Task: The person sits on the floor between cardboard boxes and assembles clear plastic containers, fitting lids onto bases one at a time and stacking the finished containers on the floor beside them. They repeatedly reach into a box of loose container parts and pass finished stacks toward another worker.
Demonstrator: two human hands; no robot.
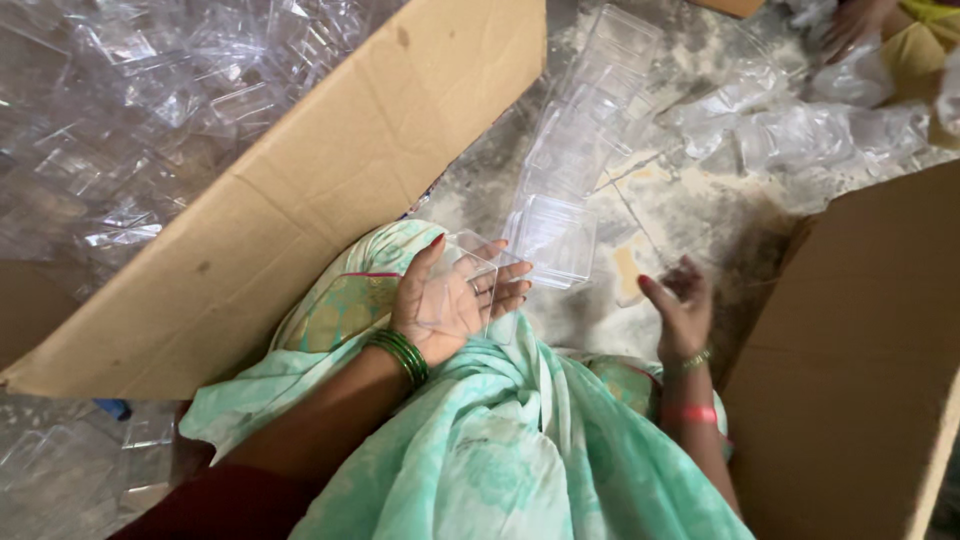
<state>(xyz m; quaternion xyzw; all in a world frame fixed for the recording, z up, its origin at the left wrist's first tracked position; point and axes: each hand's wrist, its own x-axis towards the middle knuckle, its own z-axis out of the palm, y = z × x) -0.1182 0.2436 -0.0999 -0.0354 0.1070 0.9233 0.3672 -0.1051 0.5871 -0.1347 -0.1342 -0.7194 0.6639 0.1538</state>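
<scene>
Left hand (450, 300) cupping clear square plastic tray (470, 285), right hand (683, 310) loosely open, empty, near stacked trays (560, 235)

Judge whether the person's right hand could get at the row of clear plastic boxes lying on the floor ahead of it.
Probably yes. The right hand is empty and open, and the row of clear boxes lies just ahead with only bare floor between; nothing blocks it.

clear plastic trays (553, 236) — mint-green patterned cloth (500, 440) — brown cardboard box (330, 170)
</scene>
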